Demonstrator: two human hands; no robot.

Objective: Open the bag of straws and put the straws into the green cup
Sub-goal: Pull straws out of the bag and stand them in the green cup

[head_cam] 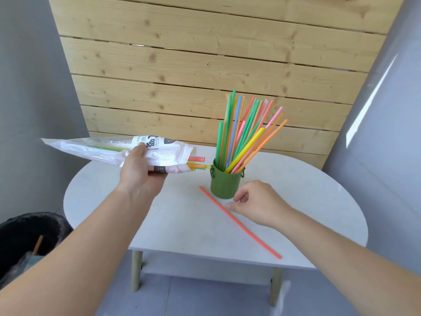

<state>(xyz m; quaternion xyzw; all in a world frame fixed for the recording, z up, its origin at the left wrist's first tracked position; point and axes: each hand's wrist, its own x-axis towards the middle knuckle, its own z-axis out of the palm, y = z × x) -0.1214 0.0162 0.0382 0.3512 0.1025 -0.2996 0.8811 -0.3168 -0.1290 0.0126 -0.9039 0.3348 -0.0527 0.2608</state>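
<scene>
Step in hand: retrieval of a stray straw (pixel 239 221), judged from its position flat on the surface (pixel 109 195), running from 11 o'clock just in front of the cup (pixel 224 182) down to 5 o'clock near the surface's near edge. Most straws are already stood in the cup, fanned toward 1 o'clock. A few are left in the bag (pixel 114 149), their ends poking from its open mouth at 3 o'clock, close to the cup rim.

Left hand (pixel 141 172): palm turned up under the bag, fingers wrapped over its top, bag held off the surface and roughly level, mouth toward the cup.

Right hand (pixel 255 204): lowered over the stray straw just at 5 o'clock of the cup, thumb and forefinger drawn close together at the straw; whether the pinch is closed cannot be told.

Next move is judged to call for a fine pinch on a thin, flat-lying straw, then a lift and tilt upright into the crowded cup.
</scene>
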